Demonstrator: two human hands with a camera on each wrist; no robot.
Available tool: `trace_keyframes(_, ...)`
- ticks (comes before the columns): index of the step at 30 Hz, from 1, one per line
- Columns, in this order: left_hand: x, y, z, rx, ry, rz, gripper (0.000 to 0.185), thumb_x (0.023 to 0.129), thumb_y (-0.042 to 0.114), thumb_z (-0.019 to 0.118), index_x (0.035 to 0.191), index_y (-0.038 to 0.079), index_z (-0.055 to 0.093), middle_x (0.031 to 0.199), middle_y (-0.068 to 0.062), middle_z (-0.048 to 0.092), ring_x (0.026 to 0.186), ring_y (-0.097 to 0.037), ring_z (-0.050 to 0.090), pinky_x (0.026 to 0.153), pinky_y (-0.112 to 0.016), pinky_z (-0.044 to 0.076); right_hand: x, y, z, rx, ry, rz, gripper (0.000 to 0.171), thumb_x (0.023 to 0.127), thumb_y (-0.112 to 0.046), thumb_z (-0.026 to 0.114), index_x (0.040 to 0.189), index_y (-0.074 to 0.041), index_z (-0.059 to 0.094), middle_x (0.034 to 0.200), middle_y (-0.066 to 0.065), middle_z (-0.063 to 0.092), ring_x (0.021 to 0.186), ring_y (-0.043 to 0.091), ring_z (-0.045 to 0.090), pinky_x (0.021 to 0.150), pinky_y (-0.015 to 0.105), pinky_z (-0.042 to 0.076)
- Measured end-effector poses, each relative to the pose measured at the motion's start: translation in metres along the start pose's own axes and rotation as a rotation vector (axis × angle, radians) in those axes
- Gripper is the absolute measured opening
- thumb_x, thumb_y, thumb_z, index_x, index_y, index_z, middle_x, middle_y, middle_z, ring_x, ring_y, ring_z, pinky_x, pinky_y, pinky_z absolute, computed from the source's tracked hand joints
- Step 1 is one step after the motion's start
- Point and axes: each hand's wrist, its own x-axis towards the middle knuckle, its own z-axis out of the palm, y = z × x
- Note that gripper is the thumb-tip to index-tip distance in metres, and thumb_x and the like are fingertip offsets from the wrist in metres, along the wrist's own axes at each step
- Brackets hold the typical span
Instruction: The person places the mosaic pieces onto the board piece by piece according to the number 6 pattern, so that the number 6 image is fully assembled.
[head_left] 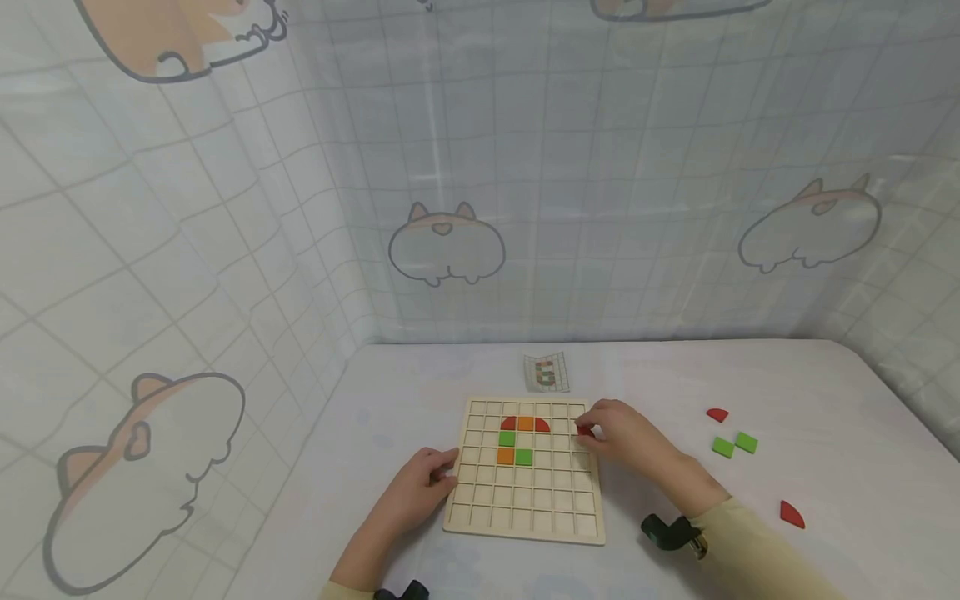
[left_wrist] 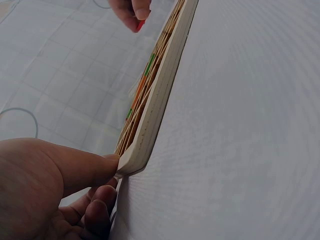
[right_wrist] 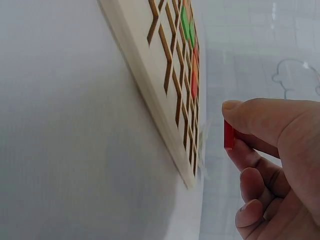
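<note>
Right hand (head_left: 622, 435) had a red piece (right_wrist: 228, 134) pinched in its grip, near the right edge of the board (head_left: 522, 500). Left hand (head_left: 418, 485) gripped the left edge. Board lay on desk (head_left: 390, 400), six tiles (head_left: 524, 457) set in.

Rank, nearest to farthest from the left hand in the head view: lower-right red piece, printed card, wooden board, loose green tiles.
1. Wooden board: touching the left hand.
2. Printed card: beyond the board's far edge.
3. Loose green tiles: right of the board.
4. Lower-right red piece: farthest right.
</note>
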Motion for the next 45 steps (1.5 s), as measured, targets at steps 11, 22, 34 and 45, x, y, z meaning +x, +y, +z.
trace_keyframes(11,0.0,0.001,-0.001,0.002,0.001,0.0,0.047,0.092,0.018,0.07,0.137,0.007,0.06,0.104,0.003,0.057,0.088,-0.013,0.051,0.075,-0.031,0.045,0.013,-0.026,0.016,0.043,-0.031,-0.015,0.017,0.086,-0.017,0.078,0.1,-0.007,0.077,0.087,-0.005,0.063,0.078,0.012,0.052,0.069,0.028,0.047)
trace_keyframes(22,0.0,0.0,-0.001,-0.011,-0.005,0.002,0.047,0.092,0.018,0.07,0.136,0.007,0.06,0.103,0.002,0.056,0.088,-0.014,0.051,0.075,-0.03,0.045,0.017,-0.033,0.032,0.045,-0.028,-0.093,0.013,0.087,-0.02,0.077,0.095,-0.01,0.077,0.088,-0.005,0.066,0.081,0.009,0.057,0.072,0.029,0.05)
trace_keyframes(34,0.0,-0.001,0.0,-0.014,-0.008,0.003,0.047,0.092,0.018,0.07,0.137,0.008,0.06,0.103,0.002,0.056,0.087,-0.014,0.051,0.074,-0.03,0.045,0.02,-0.04,0.042,0.029,-0.053,-0.085,0.009,0.086,-0.024,0.079,0.089,-0.015,0.076,0.08,-0.013,0.064,0.076,0.007,0.053,0.07,0.03,0.049)
trace_keyframes(45,0.0,-0.001,-0.001,-0.009,0.0,0.022,0.046,0.093,0.018,0.07,0.136,0.007,0.06,0.102,0.003,0.056,0.087,-0.013,0.051,0.074,-0.03,0.045,0.02,-0.04,0.045,0.051,-0.067,-0.074,0.011,0.086,-0.024,0.079,0.092,-0.015,0.079,0.081,-0.013,0.063,0.076,0.005,0.052,0.069,0.027,0.047)
